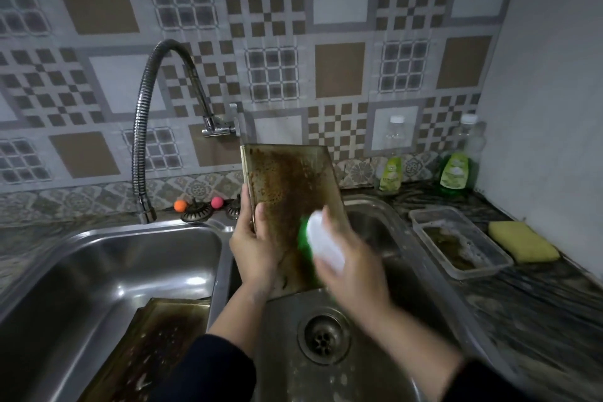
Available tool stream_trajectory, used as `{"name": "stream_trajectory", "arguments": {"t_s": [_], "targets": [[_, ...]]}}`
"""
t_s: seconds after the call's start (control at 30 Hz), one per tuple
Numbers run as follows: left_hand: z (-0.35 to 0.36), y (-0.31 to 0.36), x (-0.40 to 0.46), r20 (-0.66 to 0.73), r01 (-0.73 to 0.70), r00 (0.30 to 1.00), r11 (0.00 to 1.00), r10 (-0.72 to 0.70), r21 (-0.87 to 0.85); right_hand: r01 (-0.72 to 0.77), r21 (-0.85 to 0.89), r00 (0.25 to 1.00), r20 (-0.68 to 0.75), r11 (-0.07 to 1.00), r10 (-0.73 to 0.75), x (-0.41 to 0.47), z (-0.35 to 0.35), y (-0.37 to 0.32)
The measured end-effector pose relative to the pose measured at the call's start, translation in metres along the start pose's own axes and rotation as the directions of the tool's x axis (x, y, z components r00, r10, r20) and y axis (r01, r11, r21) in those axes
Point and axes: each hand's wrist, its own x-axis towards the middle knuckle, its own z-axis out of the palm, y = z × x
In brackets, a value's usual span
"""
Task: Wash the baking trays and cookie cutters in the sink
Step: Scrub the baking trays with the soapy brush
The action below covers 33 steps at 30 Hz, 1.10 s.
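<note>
A brown-stained baking tray (287, 179) stands nearly upright in the right sink basin (368, 225), its lower edge on the basin floor. My left hand (254, 248) grips the tray's left edge, thumb on its face. My right hand (352, 271) holds a white-handled scrub brush (323, 243) with green bristles pressed against the tray's lower right; the hand is blurred by motion. Another dirty tray (156, 346) lies tilted in the left sink basin (107, 264). No cookie cutters show.
A flexible faucet (146, 114) arches over the left basin. The drain (323, 334) sits below the hands. On the right counter are a plastic container of murky water (460, 243), a yellow sponge (522, 240) and two green soap bottles (455, 170).
</note>
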Motion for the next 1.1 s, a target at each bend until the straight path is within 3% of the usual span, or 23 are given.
{"name": "stream_trajectory", "arguments": {"t_s": [0.1, 0.3, 0.37, 0.5, 0.6, 0.8, 1.0, 1.1], "targets": [[-0.003, 0.000, -0.002, 0.036, 0.019, 0.999, 1.000, -0.020, 0.011, 0.141, 0.030, 0.990, -0.025, 0.990, -0.141, -0.020, 0.014, -0.003], [0.022, 0.013, -0.026, 0.143, 0.024, 0.989, 1.000, -0.023, -0.007, 0.056, -0.085, 0.976, -0.208, 0.995, -0.073, 0.117, -0.028, -0.022], [0.022, 0.012, -0.022, 0.128, 0.026, 0.991, 1.000, -0.026, 0.007, 0.047, -0.082, 0.985, -0.163, 0.996, -0.060, 0.099, -0.023, -0.023], [0.005, 0.008, -0.009, 0.064, 0.028, 0.997, 0.998, -0.031, 0.050, 0.142, 0.124, 0.990, -0.002, 0.982, -0.143, -0.010, 0.010, -0.015], [0.004, 0.009, -0.011, 0.092, 0.014, 0.996, 0.999, -0.018, 0.045, 0.220, 0.103, 0.975, -0.066, 0.970, -0.214, -0.011, 0.011, -0.012], [0.022, 0.012, -0.032, 0.108, 0.023, 0.994, 0.999, -0.026, 0.023, 0.146, -0.005, 0.977, -0.155, 0.989, -0.145, 0.107, -0.018, -0.039], [0.000, 0.011, -0.017, -0.037, 0.042, 0.999, 0.994, -0.038, 0.102, 0.175, 0.197, 0.983, -0.087, 0.965, -0.161, -0.019, 0.017, -0.004], [-0.002, 0.013, -0.027, -0.011, 0.033, 0.999, 0.991, -0.032, 0.133, 0.190, 0.209, 0.980, -0.105, 0.959, -0.171, -0.019, 0.021, 0.002]]}}
